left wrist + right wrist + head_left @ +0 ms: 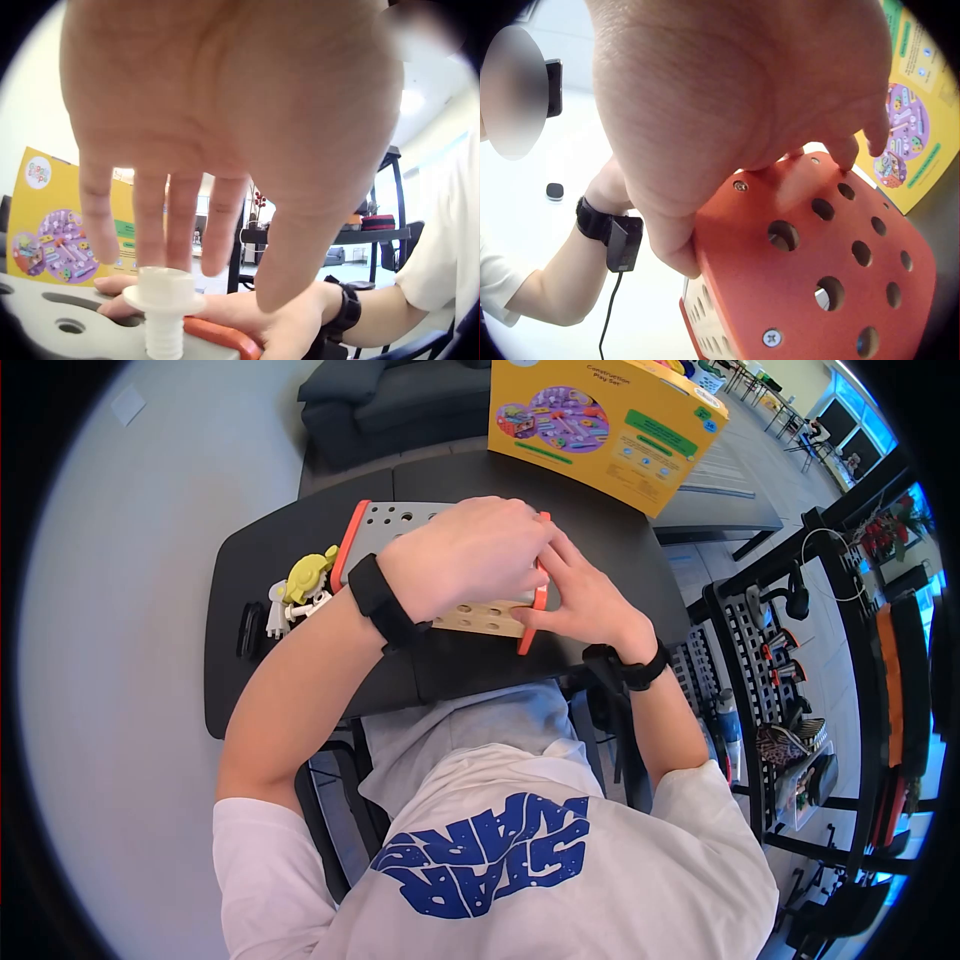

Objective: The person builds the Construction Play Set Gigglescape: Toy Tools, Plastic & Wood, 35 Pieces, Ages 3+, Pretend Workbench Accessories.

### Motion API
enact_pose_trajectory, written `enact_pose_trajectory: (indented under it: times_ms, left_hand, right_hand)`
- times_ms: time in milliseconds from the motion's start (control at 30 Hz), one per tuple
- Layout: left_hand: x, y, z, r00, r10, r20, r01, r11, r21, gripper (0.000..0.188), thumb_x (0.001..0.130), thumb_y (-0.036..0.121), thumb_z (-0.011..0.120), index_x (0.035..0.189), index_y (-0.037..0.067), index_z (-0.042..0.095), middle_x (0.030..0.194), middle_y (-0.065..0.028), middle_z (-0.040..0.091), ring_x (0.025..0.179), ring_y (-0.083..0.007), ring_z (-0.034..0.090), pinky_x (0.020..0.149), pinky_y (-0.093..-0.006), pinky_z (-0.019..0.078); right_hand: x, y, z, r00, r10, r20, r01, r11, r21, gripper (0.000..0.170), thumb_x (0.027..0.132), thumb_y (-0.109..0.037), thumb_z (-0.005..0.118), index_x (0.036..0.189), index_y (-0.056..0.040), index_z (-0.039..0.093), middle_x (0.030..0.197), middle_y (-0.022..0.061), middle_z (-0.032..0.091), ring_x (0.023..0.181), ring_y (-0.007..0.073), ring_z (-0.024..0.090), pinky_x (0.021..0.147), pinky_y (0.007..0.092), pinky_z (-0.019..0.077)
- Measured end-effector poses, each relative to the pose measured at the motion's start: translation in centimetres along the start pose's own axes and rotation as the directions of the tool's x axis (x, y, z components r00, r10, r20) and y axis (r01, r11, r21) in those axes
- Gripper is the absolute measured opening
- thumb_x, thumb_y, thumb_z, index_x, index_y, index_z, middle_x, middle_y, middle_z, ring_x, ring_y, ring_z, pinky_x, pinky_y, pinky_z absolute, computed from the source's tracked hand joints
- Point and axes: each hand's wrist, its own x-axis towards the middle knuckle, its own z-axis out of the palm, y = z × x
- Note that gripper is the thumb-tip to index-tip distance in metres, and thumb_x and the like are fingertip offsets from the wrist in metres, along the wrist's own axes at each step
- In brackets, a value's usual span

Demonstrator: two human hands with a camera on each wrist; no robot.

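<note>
A holed wooden toy box [478, 619] sits on the dark table, with a grey top [45, 330] and orange end panels [817, 247]. My left hand [470, 550] arches over the top, its fingers pointing down and apart from the thumb in the left wrist view. Near them a white plastic bolt [166, 292] stands upright over the grey top, its thread showing under the head; in the head view it is hidden. At the right end my right hand [590, 595] holds the box, thumb on the pale side and fingers over the top edge of the orange panel.
White plastic parts [280, 615] and a yellow-green piece [308, 575] lie left of the box, beside a black object [250, 630]. A large yellow carton [600, 435] stands behind. Black shelving [760, 660] is at the right.
</note>
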Motion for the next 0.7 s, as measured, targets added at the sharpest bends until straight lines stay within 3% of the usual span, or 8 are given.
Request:
enact_pose_trajectory:
  times_ms: [33, 167, 367, 433, 467, 567, 633, 700]
  left_hand:
    - [0.2, 0.3, -0.6, 0.975, -0.138, 0.174, 0.123, 0.988, 0.095, 0.023, 0.086, 0.021, 0.067, 0.099, 0.003, 0.071, 0.106, -0.0132, 0.069, 0.096, -0.0334, 0.067, 0.082, -0.0418, 0.0558]
    - [-0.3, 0.2, 0.3, 0.977, -0.149, 0.153, 0.134, 0.986, 0.101, 0.023, 0.084, 0.017, 0.069, 0.103, 0.004, 0.072, 0.098, -0.0139, 0.07, 0.091, -0.0338, 0.069, 0.082, -0.0423, 0.0567]
    - [-0.4, -0.4, 0.8, 0.971, 0.224, -0.08, -0.223, 0.975, 0.022, 0.016, 0.075, 0.001, 0.069, 0.091, 0.002, 0.07, 0.084, -0.0135, 0.069, 0.085, -0.0341, 0.069, 0.076, -0.0416, 0.0567]
    - [0.0, 0.4, -0.4, 0.964, 0.075, 0.254, -0.1, 0.991, 0.088, 0.019, 0.075, 0.0, 0.07, 0.093, 0.002, 0.067, 0.094, -0.0136, 0.069, 0.085, -0.0338, 0.068, 0.073, -0.0409, 0.0547]
    - [0.0, 0.3, -0.5, 0.965, 0.074, 0.253, -0.1, 0.991, 0.09, 0.019, 0.075, 0.0, 0.07, 0.093, 0.002, 0.067, 0.094, -0.0136, 0.069, 0.085, -0.0338, 0.068, 0.073, -0.0409, 0.0547]
    - [0.0, -0.2, 0.6, 0.98, 0.104, 0.168, -0.08, 0.986, -0.144, 0.013, 0.077, 0.004, 0.07, 0.089, 0.001, 0.066, 0.091, -0.0134, 0.069, 0.08, -0.0334, 0.066, 0.07, -0.0406, 0.0529]
    - [0.2, -0.6, 2.2, 0.927, 0.183, -0.326, -0.244, 0.957, -0.157, 0.011, 0.079, 0.008, 0.068, 0.086, 0.001, 0.068, 0.079, -0.0141, 0.068, 0.078, -0.0343, 0.068, 0.07, -0.0428, 0.0545]
    - [0.2, -0.9, 2.3, 0.967, 0.094, -0.238, -0.113, 0.991, -0.069, 0.013, 0.08, 0.01, 0.067, 0.089, 0.001, 0.07, 0.08, -0.015, 0.069, 0.08, -0.0348, 0.069, 0.072, -0.0436, 0.0552]
  right_hand:
    - [0.1, 0.0, 0.0, 1.0, -0.022, -0.022, 0.022, 1.0, 0.01, 0.087, 0.079, -0.045, 0.078, 0.152, -0.0147, 0.042, 0.16, 0.0155, 0.032, 0.13, 0.0449, 0.05, 0.108, 0.0501, 0.0477]
    - [0.1, 0.1, 0.1, 0.999, -0.026, -0.029, 0.026, 1.0, -0.005, 0.086, 0.079, -0.045, 0.079, 0.151, -0.0146, 0.043, 0.16, 0.0152, 0.032, 0.13, 0.0446, 0.05, 0.108, 0.05, 0.0476]
    - [0.0, 0.5, 0.2, 0.999, -0.04, -0.002, 0.04, 0.999, -0.023, 0.086, 0.078, -0.044, 0.079, 0.15, -0.0132, 0.044, 0.161, 0.0148, 0.031, 0.131, 0.0451, 0.05, 0.108, 0.0499, 0.0474]
    - [0.1, 0.3, 0.1, 0.999, -0.04, -0.024, 0.04, 0.999, -0.003, 0.084, 0.079, -0.044, 0.079, 0.149, -0.012, 0.046, 0.161, 0.0154, 0.031, 0.131, 0.0453, 0.049, 0.108, 0.0497, 0.0473]
    - [0.1, 0.4, 0.2, 0.999, -0.041, -0.025, 0.041, 0.999, -0.004, 0.084, 0.079, -0.044, 0.079, 0.149, -0.012, 0.046, 0.161, 0.0154, 0.031, 0.131, 0.0453, 0.049, 0.108, 0.0497, 0.0473]
    - [-0.1, 0.7, 0.2, 0.997, -0.075, -0.031, 0.073, 0.996, -0.047, 0.085, 0.078, -0.045, 0.079, 0.149, -0.0117, 0.046, 0.161, 0.0158, 0.032, 0.131, 0.0451, 0.049, 0.108, 0.05, 0.0471]
    - [-0.2, 0.3, -0.1, 0.996, 0.051, 0.073, -0.051, 0.999, -0.009, 0.089, 0.078, -0.045, 0.079, 0.152, -0.0124, 0.041, 0.161, 0.0163, 0.032, 0.131, 0.0455, 0.049, 0.109, 0.0504, 0.0465]
    - [0.0, 0.3, 0.1, 1.0, -0.001, 0.018, 0.002, 1.0, -0.013, 0.09, 0.078, -0.045, 0.079, 0.153, -0.0127, 0.04, 0.161, 0.0161, 0.032, 0.132, 0.0458, 0.049, 0.109, 0.0504, 0.0463]
